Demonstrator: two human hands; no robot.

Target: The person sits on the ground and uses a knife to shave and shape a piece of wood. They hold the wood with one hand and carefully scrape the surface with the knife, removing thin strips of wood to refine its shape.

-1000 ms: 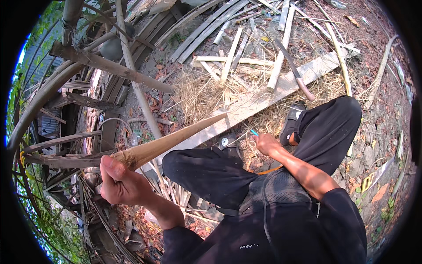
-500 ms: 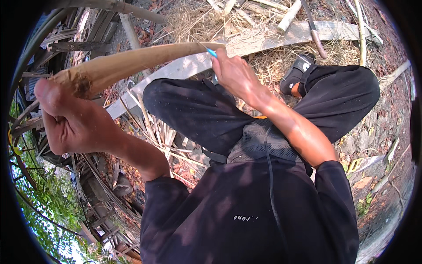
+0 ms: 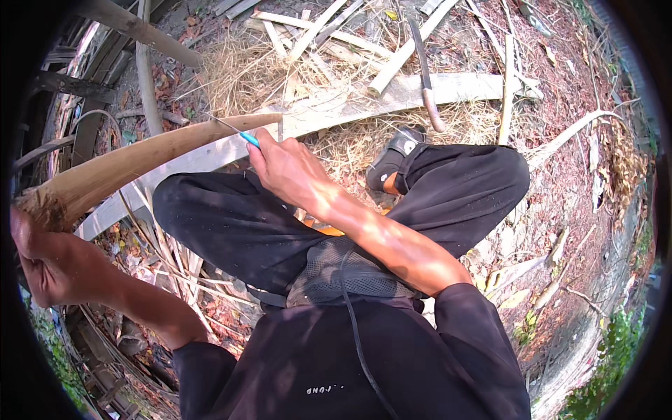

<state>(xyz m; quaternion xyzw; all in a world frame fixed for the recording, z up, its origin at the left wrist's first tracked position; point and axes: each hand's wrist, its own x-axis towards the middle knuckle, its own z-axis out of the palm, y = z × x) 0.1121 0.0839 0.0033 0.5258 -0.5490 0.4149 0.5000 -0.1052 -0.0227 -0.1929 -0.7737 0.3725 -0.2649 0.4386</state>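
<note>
A long, tapered piece of pale wood [image 3: 133, 161] slants across the left side, its thick, rough end toward me at far left. My left hand [image 3: 45, 262] grips that thick end, with its fingers partly hidden at the picture's dark rim. My right hand [image 3: 288, 168] is closed round the blue handle of a small knife [image 3: 249, 139]. The thin blade lies across the wood near its narrow tip. That tip rests over a flat grey plank [image 3: 329, 112] on the ground.
Beyond the plank lie dry straw shavings [image 3: 241, 77] and several cut sticks [image 3: 413, 49]. A long-bladed machete [image 3: 424, 77] leans across the plank, handle toward me. My crossed legs [image 3: 448, 196] are just behind it. A post [image 3: 140, 31] juts in at upper left.
The whole view has shifted, so everything sits farther left and lower. My right hand and the knife have moved slightly back from the wood's tip, which now shows clear of my fingers.
</note>
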